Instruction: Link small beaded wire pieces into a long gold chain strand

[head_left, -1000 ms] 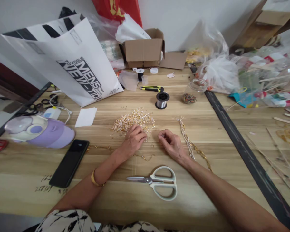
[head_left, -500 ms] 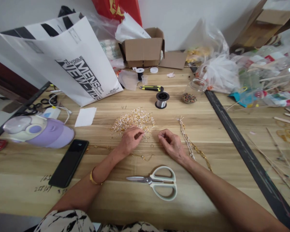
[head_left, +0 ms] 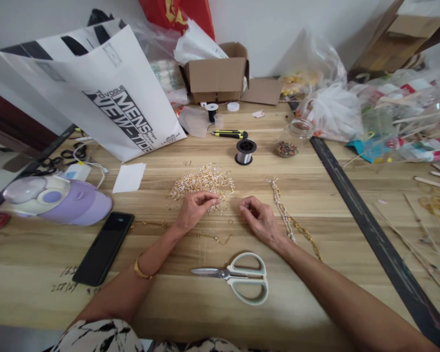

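Left hand point(head_left: 192, 211) pinching a small gold piece at the near edge of the heap of gold pieces point(head_left: 202, 182); right hand point(head_left: 259, 218) just right of the heap, fingers curled and pressed together, contents too small to tell. Two beaded strands point(head_left: 284, 210) laid out right of that hand, judged finished, the heap largely unworked. One pair of scissors point(head_left: 238, 276) nearer than the heap, one wire spool point(head_left: 245, 152) and one bead jar point(head_left: 295, 137) beyond it, one phone point(head_left: 103, 247) on the desk point(head_left: 315, 195) to its left.
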Demonstrator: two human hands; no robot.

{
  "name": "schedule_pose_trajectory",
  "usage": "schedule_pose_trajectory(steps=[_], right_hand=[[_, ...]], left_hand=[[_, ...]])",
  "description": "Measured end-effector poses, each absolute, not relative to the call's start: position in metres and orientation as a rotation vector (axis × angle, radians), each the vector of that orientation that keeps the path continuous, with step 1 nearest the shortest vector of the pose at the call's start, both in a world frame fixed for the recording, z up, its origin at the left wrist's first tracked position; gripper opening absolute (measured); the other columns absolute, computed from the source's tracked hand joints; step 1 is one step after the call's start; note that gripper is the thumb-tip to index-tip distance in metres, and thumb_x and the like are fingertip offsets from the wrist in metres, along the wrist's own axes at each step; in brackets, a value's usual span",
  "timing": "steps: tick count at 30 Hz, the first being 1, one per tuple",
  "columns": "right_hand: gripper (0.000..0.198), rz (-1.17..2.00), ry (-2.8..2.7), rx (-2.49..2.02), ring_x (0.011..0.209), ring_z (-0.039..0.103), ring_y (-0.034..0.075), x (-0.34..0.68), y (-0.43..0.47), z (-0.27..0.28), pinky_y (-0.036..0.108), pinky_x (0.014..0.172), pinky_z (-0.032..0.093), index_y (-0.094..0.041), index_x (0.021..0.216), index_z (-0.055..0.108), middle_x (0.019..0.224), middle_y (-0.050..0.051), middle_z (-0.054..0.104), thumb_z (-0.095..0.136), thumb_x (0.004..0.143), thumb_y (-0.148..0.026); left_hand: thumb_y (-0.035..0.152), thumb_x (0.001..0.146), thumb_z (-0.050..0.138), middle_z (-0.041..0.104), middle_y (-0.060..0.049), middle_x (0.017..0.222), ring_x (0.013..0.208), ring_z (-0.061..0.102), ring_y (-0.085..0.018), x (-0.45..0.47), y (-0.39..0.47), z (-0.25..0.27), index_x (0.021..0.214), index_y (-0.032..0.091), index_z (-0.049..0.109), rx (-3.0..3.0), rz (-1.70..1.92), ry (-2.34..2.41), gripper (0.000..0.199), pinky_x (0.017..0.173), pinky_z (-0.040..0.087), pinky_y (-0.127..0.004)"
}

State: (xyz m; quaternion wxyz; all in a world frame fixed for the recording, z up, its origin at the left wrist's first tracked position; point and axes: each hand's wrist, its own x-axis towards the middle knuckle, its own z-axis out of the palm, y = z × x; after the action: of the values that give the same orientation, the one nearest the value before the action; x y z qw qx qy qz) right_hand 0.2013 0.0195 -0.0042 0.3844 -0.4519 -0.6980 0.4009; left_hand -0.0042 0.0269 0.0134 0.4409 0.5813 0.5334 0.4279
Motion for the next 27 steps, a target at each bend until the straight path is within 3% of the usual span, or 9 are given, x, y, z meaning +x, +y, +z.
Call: schedule_pose_trajectory(steps=[9, 20, 27], right_hand=[[0.015, 1.028, -1.781, -1.149, 0.052, 0.042, 0.01, 0.202, 0.019, -0.006, 0.022, 0.048, 0.033, -0.017, 0.079, 0.052, 0.06, -0.002, 0.047, 0.048, 0.086, -0.03], [0.014, 1.011, -1.783, -1.144, 0.052, 0.042, 0.011, 0.202, 0.02, -0.008, 0.023, 0.048, 0.033, -0.017, 0.079, 0.053, 0.061, -0.002, 0.049, 0.048, 0.085, -0.03], [0.016, 1.008, -1.791, -1.142, 0.051, 0.041, 0.01, 0.202, 0.02, -0.007, 0.022, 0.048, 0.033, -0.017, 0.078, 0.052, 0.06, -0.002, 0.048, 0.047, 0.086, -0.03]], left_hand=[[0.026, 0.07, 0.069, 0.072, -0.007, 0.075, 0.07, 0.065, -0.016, -0.004, 0.028, 0.01, 0.078, 0.012, 0.07, 1.536, 1.067, 1.338, 0.016, 0.068, 0.052, -0.027], [0.018, 0.077, 0.059, 0.066, -0.004, 0.074, 0.07, 0.06, -0.014, 0.002, 0.019, 0.015, 0.076, 0.015, 0.064, 1.882, 1.001, 1.245, 0.006, 0.067, 0.048, -0.025], [0.005, 0.076, 0.052, 0.063, -0.005, 0.08, 0.076, 0.058, -0.015, 0.008, 0.014, 0.015, 0.079, 0.015, 0.066, 2.247, 0.817, 1.092, 0.018, 0.069, 0.048, -0.026]])
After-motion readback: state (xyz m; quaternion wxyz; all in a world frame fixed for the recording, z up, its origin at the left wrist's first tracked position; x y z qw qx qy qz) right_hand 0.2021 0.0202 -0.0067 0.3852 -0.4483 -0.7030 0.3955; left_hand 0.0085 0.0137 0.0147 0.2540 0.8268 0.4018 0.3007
